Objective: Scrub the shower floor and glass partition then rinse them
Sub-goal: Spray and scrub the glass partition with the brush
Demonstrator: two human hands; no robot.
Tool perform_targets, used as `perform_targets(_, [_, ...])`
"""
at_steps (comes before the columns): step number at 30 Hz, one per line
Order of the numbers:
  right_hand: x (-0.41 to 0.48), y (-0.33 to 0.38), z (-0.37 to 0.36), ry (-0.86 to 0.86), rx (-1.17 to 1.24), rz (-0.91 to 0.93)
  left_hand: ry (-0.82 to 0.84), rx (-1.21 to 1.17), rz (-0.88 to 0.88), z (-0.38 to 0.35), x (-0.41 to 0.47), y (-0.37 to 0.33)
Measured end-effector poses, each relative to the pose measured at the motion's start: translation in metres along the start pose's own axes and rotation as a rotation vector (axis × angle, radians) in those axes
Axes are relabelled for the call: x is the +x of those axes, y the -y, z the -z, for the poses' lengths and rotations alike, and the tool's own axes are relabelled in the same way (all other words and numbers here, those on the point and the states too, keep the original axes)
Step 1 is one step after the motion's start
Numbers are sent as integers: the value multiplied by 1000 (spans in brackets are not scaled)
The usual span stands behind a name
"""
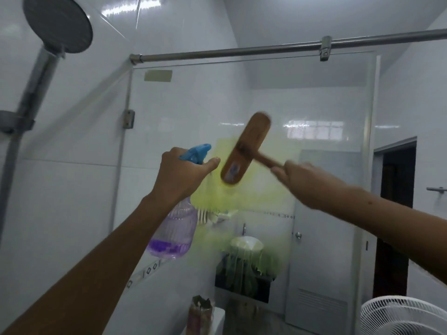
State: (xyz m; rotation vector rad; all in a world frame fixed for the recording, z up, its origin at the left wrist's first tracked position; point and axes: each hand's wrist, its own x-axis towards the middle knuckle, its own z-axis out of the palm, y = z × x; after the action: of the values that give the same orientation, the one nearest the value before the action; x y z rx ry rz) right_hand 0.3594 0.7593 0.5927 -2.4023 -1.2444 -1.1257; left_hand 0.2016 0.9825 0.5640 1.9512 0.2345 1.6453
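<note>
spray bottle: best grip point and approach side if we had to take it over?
Grip the narrow neck just under the blue trigger head, where the left hand wraps it now. Come from the left wall side: the wide ribbed body hangs free below, and the nozzle points at the glass partition, so that side is blocked.
</note>
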Motion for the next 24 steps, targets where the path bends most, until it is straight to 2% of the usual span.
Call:
perform_targets(3, [-1,13,-1,102,-38,89,27,66,-51,3,-2,1])
perform_targets(7, [29,8,21,-73,99,-52,21,57,-39,14,1,4])
perform_targets(11, [3,31,-8,159,-35,114,55,46,5,17,-1,5])
perform_targets(12, [5,32,-9,167,-36,126,75,51,2,18,-1,5])
perform_targets(16, [34,26,4,-47,152,-50,103,42,3,24,0,11])
perform_targets(21, [9,49,-25,161,14,134,113,56,6,26,-5,14])
perform_targets(24, [38,35,-4,-11,139,-17,88,68,-16,28,-5,13])
